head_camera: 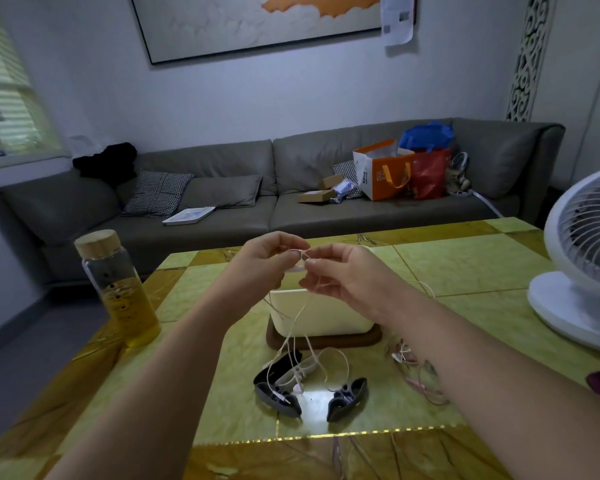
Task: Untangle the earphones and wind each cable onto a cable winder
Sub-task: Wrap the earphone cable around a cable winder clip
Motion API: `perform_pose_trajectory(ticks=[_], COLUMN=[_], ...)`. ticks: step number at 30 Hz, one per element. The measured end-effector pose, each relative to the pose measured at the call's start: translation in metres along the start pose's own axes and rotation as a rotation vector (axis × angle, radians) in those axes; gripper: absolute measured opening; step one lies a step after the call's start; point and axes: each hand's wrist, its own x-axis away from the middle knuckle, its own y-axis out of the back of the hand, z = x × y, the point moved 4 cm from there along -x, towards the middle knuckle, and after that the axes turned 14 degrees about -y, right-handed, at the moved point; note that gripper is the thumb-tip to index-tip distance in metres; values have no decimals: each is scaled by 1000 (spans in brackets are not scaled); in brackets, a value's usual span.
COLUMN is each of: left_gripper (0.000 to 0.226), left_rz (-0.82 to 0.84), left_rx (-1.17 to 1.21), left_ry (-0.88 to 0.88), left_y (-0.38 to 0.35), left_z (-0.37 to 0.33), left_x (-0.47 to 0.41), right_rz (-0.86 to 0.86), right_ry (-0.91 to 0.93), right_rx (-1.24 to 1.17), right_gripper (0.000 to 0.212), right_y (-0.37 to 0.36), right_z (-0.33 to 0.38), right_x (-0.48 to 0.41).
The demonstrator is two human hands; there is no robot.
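Hands raised above mid-worktop (pixel 465 271), left hand (pixel 267 258) and right hand (pixel 338 271) each pinching the white earphone cable (pixel 305 308), which hangs down to two dark cable winders (pixel 278 398) toward the near edge.

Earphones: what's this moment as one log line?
step: untangling | left hand: pinches white earphone cable | right hand: pinches it too | dark winders: lying on table
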Motion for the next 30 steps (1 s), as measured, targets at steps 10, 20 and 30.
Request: perform_pose_trajectory(ticks=[10, 20, 30], left_gripper=[17, 20, 13], left_rz=[-318, -110, 56], left_rx=[223, 264, -42], left_ry=[100, 361, 173], left_y=[28, 18, -5], left_z=[10, 28, 2], left_x=[2, 15, 19], right_rz=[-311, -304, -13], right_ry=[-53, -35, -103], right_rx=[525, 602, 494], right_gripper=[5, 19, 23], right_y=[32, 43, 15], right_z=[35, 39, 37], right_x=[15, 24, 30])
